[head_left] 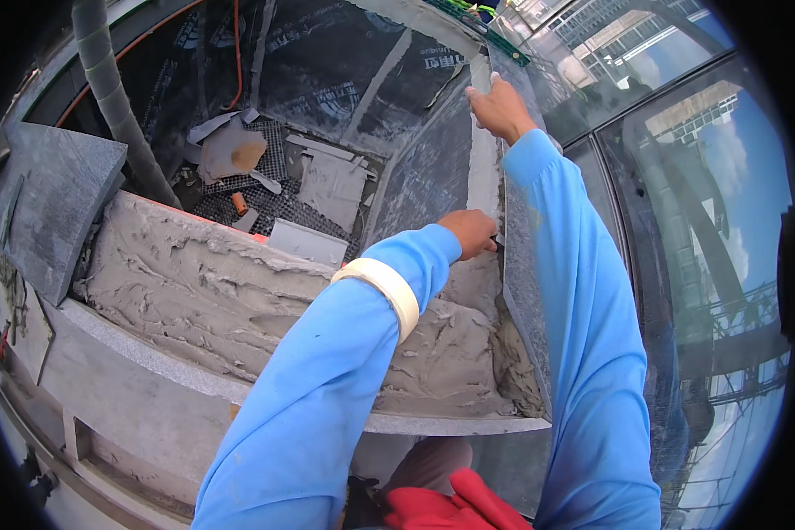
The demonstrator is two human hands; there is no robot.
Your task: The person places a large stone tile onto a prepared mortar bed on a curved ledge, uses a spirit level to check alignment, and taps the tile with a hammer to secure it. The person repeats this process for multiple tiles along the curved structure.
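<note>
A long grey stone slab [523, 305] stands on edge between the wet mortar bed [212, 283] and the glass wall. My right hand [503, 108] is at its far end, thumb and fingers bent over the edge. Closer to me, my left hand [473, 234] is closed beside the same slab, above the mortar. Its fingertips are at the slab's edge, and what they grip is partly hidden. A roll of cream masking tape [382, 291] circles my left forearm over the blue sleeve. Smeared mortar [483, 172] lines the narrow ledge between my hands.
Left of the mortar leans a loose grey stone slab [57, 203], near a wrapped pole [119, 106]. Beyond the mortar, a sunken pit holds board scraps [331, 190] and black mesh [283, 216]. The glass wall [680, 194] rises at right. Red cloth [455, 508] shows below me.
</note>
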